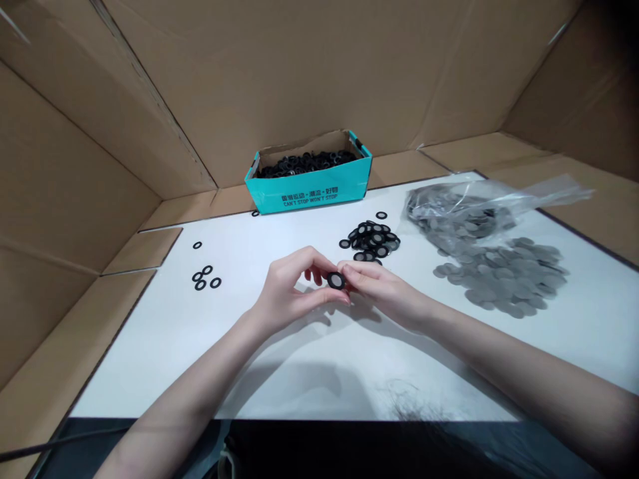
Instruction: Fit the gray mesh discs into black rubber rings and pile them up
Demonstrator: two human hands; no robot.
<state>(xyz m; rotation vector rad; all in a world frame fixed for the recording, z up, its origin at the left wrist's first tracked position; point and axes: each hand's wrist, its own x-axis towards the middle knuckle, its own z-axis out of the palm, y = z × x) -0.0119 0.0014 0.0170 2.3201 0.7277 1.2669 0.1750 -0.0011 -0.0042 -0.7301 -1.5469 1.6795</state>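
My left hand and my right hand meet above the middle of the white table. Between their fingertips they pinch one small black ring with a grey disc inside it. Both hands have their fingers closed on this piece. Just behind the hands lies a pile of black rings, some with grey centres. To the right, grey mesh discs are spread on the table beside a clear plastic bag holding more of them.
A teal cardboard box filled with black rings stands at the table's back edge. Several loose black rings lie at the left. Brown cardboard walls surround the table on three sides. A dark cable runs at the lower left.
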